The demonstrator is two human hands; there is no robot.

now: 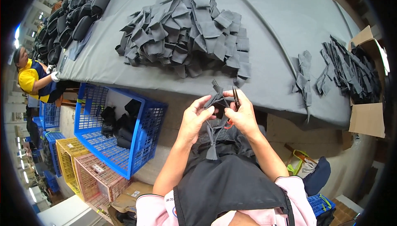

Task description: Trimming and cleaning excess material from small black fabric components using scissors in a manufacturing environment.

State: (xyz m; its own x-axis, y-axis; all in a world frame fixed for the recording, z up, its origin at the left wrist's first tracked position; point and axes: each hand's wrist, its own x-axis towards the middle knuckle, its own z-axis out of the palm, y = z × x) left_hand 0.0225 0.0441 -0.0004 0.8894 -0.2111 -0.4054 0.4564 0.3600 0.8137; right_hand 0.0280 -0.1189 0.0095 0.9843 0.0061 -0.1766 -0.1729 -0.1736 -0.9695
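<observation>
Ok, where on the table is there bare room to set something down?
A wide bare patch of grey tabletop lies right of the long ridge, beyond the strip bundle; a narrower one lies between that ridge and the fabric pile. Crowded: the pile, the upper left under black pouches, and the right end by the open carton.

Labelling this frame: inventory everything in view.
Fabric strip bundle: 1, grey, left hand
Pointed scissors: 1, black and orange, right hand
Draped table: 1, grey, ahead
Large fabric strip heap: 1, grey, table centre
Smaller fabric strip piles: several, grey, table right
Open cardboard box: 1, brown, right end
Rounded cases: many, black, table far left
Large plastic crate: 1, blue, left
Other plastic crates: several, yellow, pink, blue, left
Co-worker: 1, yellow shirt, far left
Cloth item: 1, navy, lower right
Apron: 1, black, torso
Bare hands: 2, centre
</observation>
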